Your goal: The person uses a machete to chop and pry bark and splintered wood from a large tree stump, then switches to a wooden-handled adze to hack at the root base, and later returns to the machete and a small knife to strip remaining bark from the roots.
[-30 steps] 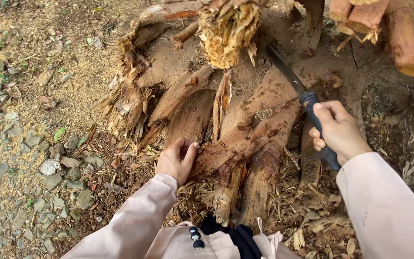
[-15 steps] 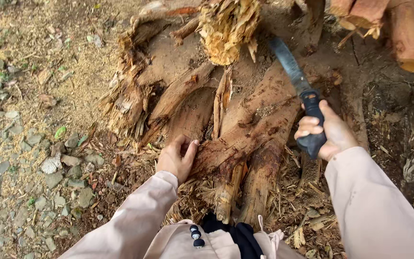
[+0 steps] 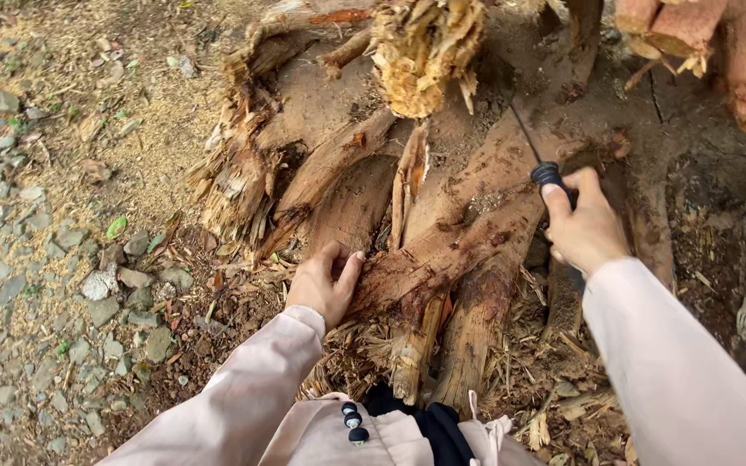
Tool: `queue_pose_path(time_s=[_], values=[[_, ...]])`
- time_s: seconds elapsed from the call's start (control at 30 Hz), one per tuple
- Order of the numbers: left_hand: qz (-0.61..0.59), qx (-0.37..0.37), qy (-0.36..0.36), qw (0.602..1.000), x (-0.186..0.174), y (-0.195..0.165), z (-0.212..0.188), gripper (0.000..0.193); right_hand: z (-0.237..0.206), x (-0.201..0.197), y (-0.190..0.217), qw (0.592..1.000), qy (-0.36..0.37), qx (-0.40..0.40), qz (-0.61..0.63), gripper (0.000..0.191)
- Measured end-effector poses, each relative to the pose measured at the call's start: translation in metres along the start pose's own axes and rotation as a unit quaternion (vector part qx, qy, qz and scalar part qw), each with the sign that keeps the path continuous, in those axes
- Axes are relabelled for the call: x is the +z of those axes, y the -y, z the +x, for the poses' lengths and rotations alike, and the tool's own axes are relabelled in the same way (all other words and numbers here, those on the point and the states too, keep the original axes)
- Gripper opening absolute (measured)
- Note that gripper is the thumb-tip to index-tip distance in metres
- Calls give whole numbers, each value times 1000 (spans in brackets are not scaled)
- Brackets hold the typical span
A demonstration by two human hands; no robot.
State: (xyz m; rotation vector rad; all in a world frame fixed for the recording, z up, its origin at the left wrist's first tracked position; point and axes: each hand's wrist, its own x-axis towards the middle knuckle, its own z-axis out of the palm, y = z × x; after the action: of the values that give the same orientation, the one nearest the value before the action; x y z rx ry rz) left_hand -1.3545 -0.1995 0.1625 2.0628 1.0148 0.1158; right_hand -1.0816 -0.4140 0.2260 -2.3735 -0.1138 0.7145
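Your left hand [image 3: 325,285] is pressed flat-ish against a reddish slab of root wood [image 3: 442,259], fingers curled over its lower left edge, while your right hand [image 3: 587,226] is clenched around the dark handle of a long knife [image 3: 539,155] whose thin blade runs up and away from your knuckles, edge-on to the camera so it's barely a line. The whole stump [image 3: 364,147] sits right in front of both hands and I'd guess it's dead heavy and rooted, not something you'll shift. The slab between your hands looks stiff but fibrous, likely to split along the grain and throw splinters, so the bare smooth flank where your left hand is seems the safest place to brace. The pale shredded core [image 3: 425,52] above your hands looks soft and crumbly, poor for gripping. Cut logs [image 3: 736,52] lie up past your right hand; gravel [image 3: 28,276] is off to the left of your left hand. No packages, labels or signs anywhere in view.
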Motion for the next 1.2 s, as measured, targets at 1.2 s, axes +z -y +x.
queue_pose_path(time_s=[1.2], values=[[-20,-26,24,999,-3,-5,-2,39,-11,11,17,988,-55,-105,-97,34]])
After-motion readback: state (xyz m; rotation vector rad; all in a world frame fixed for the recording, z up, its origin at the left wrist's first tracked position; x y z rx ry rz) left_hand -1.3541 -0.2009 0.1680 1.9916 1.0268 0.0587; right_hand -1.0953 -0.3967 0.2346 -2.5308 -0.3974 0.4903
